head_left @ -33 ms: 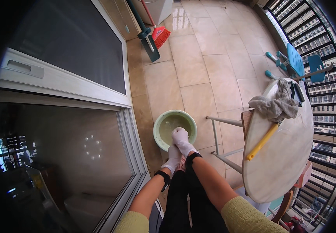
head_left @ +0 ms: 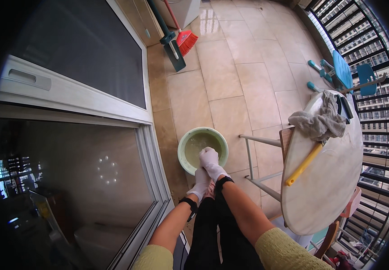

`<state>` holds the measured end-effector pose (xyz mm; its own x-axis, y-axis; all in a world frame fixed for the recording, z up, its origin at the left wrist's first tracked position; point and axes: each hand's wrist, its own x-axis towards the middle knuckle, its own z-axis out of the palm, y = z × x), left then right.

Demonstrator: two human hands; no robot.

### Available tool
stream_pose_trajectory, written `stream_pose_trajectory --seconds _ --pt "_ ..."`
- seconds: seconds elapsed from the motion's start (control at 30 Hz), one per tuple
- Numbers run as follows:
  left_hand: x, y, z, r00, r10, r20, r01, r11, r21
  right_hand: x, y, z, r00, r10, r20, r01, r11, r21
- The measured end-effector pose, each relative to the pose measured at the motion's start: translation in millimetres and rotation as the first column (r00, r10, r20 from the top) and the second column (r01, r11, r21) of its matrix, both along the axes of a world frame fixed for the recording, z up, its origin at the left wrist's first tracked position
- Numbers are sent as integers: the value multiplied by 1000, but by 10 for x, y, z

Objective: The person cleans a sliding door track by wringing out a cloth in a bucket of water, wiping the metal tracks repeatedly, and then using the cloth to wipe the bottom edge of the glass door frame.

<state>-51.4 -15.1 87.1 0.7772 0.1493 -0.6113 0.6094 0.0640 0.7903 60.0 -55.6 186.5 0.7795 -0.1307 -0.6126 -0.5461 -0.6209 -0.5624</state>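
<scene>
Both my hands wear white gloves and meet over the near rim of a pale green basin point(head_left: 182, 160), which stands on the tiles with cloudy water in it. My right hand point(head_left: 209, 160) is curled into a fist above the water. Just below it and to its left, my left hand point(head_left: 201, 180) is closed too, pressed up against the right one. Whatever they may grip is hidden by the gloves. Dark bands circle both wrists.
To the right, a round white table point(head_left: 323, 180) carries a grey cloth point(head_left: 319, 120) and a yellow-handled tool point(head_left: 305, 164). A red broom point(head_left: 187, 42) and a dark green dustpan point(head_left: 174, 56) stand beside the sliding door point(head_left: 75, 96). Blue folding stool point(head_left: 341, 69) by the railing.
</scene>
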Motion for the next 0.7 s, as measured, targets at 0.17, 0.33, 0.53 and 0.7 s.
stream_pose_trajectory --seconds 0.17,0.33,0.53,0.7 --pt "-72 568 -280 979 202 28 -202 979 -7 24 508 274 1000 -14 -8 14 997 70" --pt "335 -317 819 978 -91 -187 131 969 212 5 -318 -268 993 -91 72 98 990 -101" --pt "269 12 1456 981 -72 -179 111 970 218 -50 -440 68 974 -33 -226 136 879 458" --pt "185 358 1841 933 146 -329 -343 636 -691 -455 -1063 442 944 217 -247 74 593 802"
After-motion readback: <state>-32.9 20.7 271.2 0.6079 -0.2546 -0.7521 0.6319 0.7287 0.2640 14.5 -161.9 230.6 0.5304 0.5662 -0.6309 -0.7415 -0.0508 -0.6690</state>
